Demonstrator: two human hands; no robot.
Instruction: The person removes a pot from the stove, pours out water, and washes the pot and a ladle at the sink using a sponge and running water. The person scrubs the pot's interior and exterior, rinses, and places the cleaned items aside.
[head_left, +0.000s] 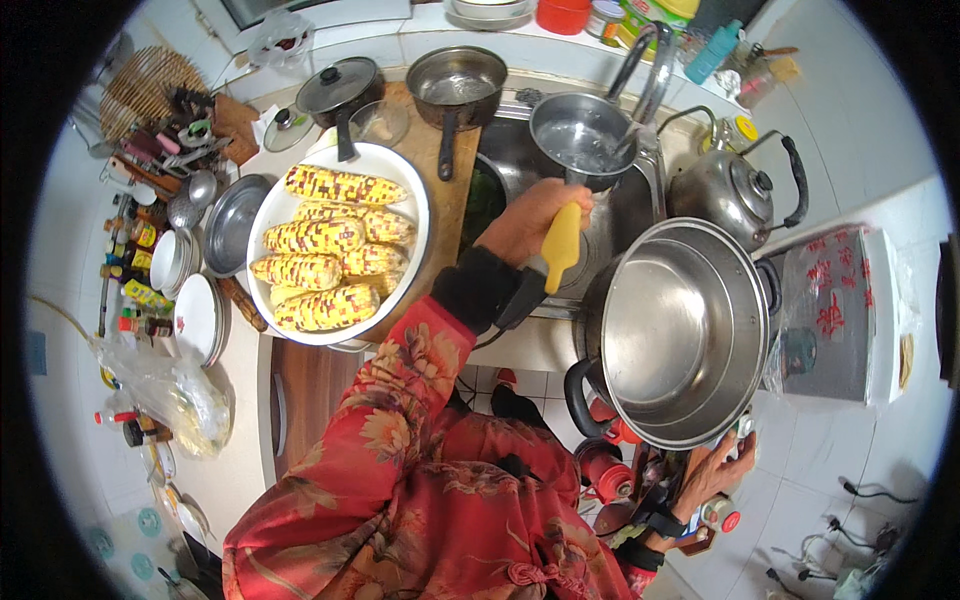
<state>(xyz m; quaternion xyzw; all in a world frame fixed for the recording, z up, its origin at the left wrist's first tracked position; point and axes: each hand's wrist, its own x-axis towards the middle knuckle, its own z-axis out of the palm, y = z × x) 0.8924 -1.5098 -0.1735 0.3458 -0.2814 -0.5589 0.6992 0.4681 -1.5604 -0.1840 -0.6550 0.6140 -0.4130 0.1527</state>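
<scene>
My left hand (536, 217) is closed on a small metal saucepan (585, 135) by its handle; a yellow piece, apparently the handle, points back towards me. The saucepan is below the faucet (656, 71) over the sink, with water in it. A large two-handled steel pot (675, 330) stands to the right, its inside showing no food. By its near rim is my right hand (712, 472), fingers spread; whether they touch or support the pot cannot be told. To the left, a white enamel basin (420, 225) holds several cobs of speckled corn (341, 184).
Behind the basin are a lidded pan (341, 90) and another saucepan (457, 82) on a wooden board (439, 217). A steel kettle (724, 195) stands right of the sink. Plates (199, 319), bowls (172, 262) and seasoning bottles (142, 232) crowd the left side. A red thermos (604, 472) stands below.
</scene>
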